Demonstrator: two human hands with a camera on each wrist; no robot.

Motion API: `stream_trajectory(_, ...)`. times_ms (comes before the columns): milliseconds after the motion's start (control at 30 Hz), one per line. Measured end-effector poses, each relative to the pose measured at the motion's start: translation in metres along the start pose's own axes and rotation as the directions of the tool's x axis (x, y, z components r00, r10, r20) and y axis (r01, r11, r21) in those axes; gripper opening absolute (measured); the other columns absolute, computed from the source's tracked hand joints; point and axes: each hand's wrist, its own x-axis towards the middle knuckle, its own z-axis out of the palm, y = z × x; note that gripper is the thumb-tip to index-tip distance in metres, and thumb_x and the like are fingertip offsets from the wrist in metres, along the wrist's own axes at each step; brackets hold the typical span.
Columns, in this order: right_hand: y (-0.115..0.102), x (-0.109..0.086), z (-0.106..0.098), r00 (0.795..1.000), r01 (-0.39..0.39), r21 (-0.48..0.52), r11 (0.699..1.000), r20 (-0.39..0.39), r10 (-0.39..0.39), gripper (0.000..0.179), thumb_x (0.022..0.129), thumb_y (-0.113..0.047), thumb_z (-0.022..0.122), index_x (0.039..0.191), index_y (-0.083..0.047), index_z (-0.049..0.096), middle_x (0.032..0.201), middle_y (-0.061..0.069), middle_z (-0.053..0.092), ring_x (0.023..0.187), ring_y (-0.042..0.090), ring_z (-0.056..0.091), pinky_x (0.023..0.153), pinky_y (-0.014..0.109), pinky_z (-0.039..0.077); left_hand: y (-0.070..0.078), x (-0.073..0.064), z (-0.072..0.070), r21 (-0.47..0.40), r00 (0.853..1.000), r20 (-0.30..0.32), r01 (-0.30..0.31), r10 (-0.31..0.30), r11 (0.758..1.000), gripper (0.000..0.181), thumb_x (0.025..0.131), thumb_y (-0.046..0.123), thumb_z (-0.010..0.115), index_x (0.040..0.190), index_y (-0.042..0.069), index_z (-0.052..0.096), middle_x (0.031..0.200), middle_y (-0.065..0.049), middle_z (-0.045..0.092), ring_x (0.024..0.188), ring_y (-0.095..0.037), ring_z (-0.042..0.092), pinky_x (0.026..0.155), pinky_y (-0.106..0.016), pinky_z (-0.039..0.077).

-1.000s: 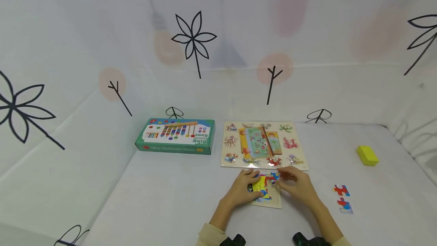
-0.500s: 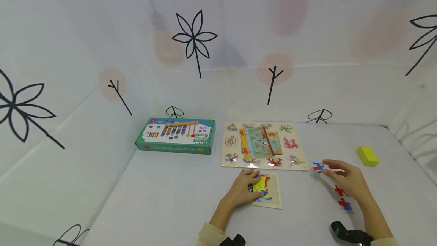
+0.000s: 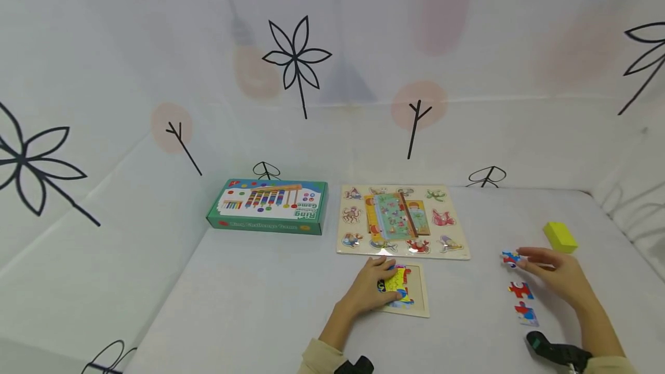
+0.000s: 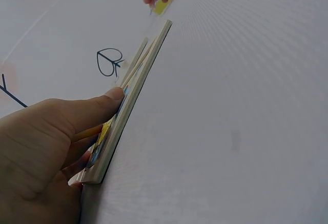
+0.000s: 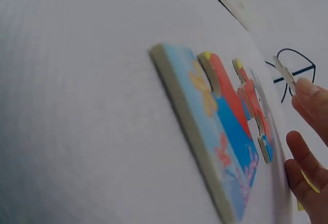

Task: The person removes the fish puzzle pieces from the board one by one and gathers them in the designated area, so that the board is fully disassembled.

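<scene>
A small wooden jigsaw board (image 3: 421, 299) with yellow, red and blue pieces lies near the middle of the table. My left hand (image 3: 366, 287) rests over its left side, thumb and fingers spread on the pieces, hiding part of the picture; in the left wrist view the thumb (image 4: 114, 95) lies along the board's top. To the right, thumb and fingers of my right hand (image 3: 558, 276) pinch a blue, red and white jigsaw piece (image 3: 510, 259), seen edge-on in the right wrist view. Nearer me lie a red-and-white piece (image 3: 520, 290) and a red-and-blue piece (image 3: 527, 314).
Behind the jigsaw board lies a larger wooden animal board (image 3: 351, 214) with a stack of colourful flat items (image 3: 396, 215) on it. A green ring game box (image 3: 270, 227) stands at the back left. A yellow block (image 3: 560, 237) sits near the right hand.
My right hand has lifted the jigsaw piece off the small board and carried it right, to just behind the two loose pieces. The left hand stays where it was.
</scene>
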Motion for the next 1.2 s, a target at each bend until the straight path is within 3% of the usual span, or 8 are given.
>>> stream_trajectory(333, -0.003, -0.003, 0.0, 0.995, 0.001, -0.069, 0.998, 0.095, 0.005, 0.045, 0.088, -0.03, 0.067, 0.115, 0.006, 0.061, 0.11, 0.026, 0.063, 0.079, -0.015, 0.043, 0.062, 0.007, 0.04, -0.001, 0.0, 0.002, 0.022, 1.0, -0.002, -0.007, 0.007, 1.0, 0.054, 0.083, 0.034, 0.071, 0.129, 0.008, 0.058, 0.139, -0.001, 0.05, 0.134, -0.021, 0.038, 0.114, -0.041, 0.023)
stream_trajectory(433, -0.003, -0.002, 0.001, 0.994, -0.001, -0.084, 0.996, 0.107, 0.01, 0.045, 0.088, -0.027, 0.067, 0.116, 0.007, 0.06, 0.114, 0.029, 0.06, 0.091, 0.01, 0.057, 0.065, 0.011, 0.045, -0.001, 0.001, 0.003, 0.025, 1.0, -0.001, -0.009, 0.009, 1.0, 0.054, 0.083, 0.034, 0.071, 0.129, 0.009, 0.058, 0.139, -0.001, 0.05, 0.134, -0.02, 0.038, 0.114, -0.04, 0.024)
stream_trajectory(567, -0.003, -0.002, 0.003, 0.992, -0.012, -0.088, 0.996, 0.122, 0.023, 0.049, 0.088, -0.024, 0.066, 0.122, 0.008, 0.055, 0.12, 0.032, 0.054, 0.102, 0.044, 0.051, 0.072, 0.027, 0.053, 0.0, 0.002, 0.002, 0.025, 1.0, -0.001, -0.007, 0.007, 1.0, 0.054, 0.083, 0.034, 0.071, 0.129, 0.009, 0.058, 0.139, -0.002, 0.05, 0.134, -0.02, 0.038, 0.114, -0.04, 0.024)
stream_trajectory(600, -0.003, -0.003, 0.004, 0.992, -0.004, -0.086, 0.996, 0.122, 0.015, 0.049, 0.088, -0.023, 0.067, 0.124, 0.008, 0.054, 0.122, 0.033, 0.053, 0.103, 0.044, 0.051, 0.072, 0.027, 0.053, 0.0, 0.002, 0.002, 0.024, 1.0, 0.001, -0.005, 0.005, 1.0, 0.054, 0.083, 0.034, 0.071, 0.129, 0.009, 0.058, 0.139, -0.002, 0.05, 0.134, -0.02, 0.038, 0.114, -0.04, 0.024)
stream_trajectory(700, -0.003, -0.003, 0.007, 0.993, 0.037, -0.065, 0.997, 0.114, -0.03, 0.049, 0.087, -0.021, 0.067, 0.125, 0.007, 0.053, 0.121, 0.031, 0.055, 0.104, 0.011, 0.055, 0.07, 0.013, 0.048, 0.0, 0.001, 0.002, 0.019, 1.0, 0.004, 0.002, -0.002, 1.0, 0.054, 0.083, 0.034, 0.071, 0.129, 0.009, 0.058, 0.139, -0.001, 0.05, 0.134, -0.02, 0.038, 0.114, -0.04, 0.023)
stream_trajectory(833, -0.001, -0.002, 0.01, 0.992, 0.077, -0.041, 0.996, 0.103, -0.072, 0.043, 0.087, -0.016, 0.068, 0.122, 0.006, 0.056, 0.117, 0.028, 0.059, 0.088, -0.024, 0.036, 0.07, 0.007, 0.044, 0.0, 0.0, 0.0, 0.003, 1.0, 0.008, 0.013, -0.013, 1.0, 0.054, 0.083, 0.033, 0.071, 0.128, 0.008, 0.058, 0.14, 0.0, 0.049, 0.135, -0.021, 0.037, 0.114, -0.04, 0.022)
stream_trajectory(1000, -0.001, -0.002, 0.011, 0.992, 0.059, -0.046, 0.997, 0.11, -0.054, 0.043, 0.086, -0.015, 0.068, 0.122, 0.007, 0.056, 0.118, 0.028, 0.059, 0.087, -0.019, 0.041, 0.069, 0.004, 0.042, 0.0, 0.0, 0.0, -0.002, 1.0, 0.014, 0.016, -0.016, 1.0, 0.054, 0.083, 0.034, 0.071, 0.129, 0.008, 0.058, 0.14, 0.0, 0.049, 0.136, -0.02, 0.036, 0.114, -0.04, 0.021)
stream_trajectory(1200, 0.001, -0.003, 0.011, 0.991, 0.07, -0.028, 0.997, 0.119, -0.066, 0.047, 0.087, -0.024, 0.067, 0.121, 0.006, 0.057, 0.117, 0.027, 0.06, 0.088, -0.031, 0.026, 0.065, 0.0, 0.034, -0.001, 0.001, 0.001, -0.001, 1.0, 0.009, 0.008, -0.008, 1.0, 0.054, 0.083, 0.034, 0.071, 0.128, 0.008, 0.059, 0.14, -0.001, 0.049, 0.135, -0.021, 0.036, 0.114, -0.041, 0.021)
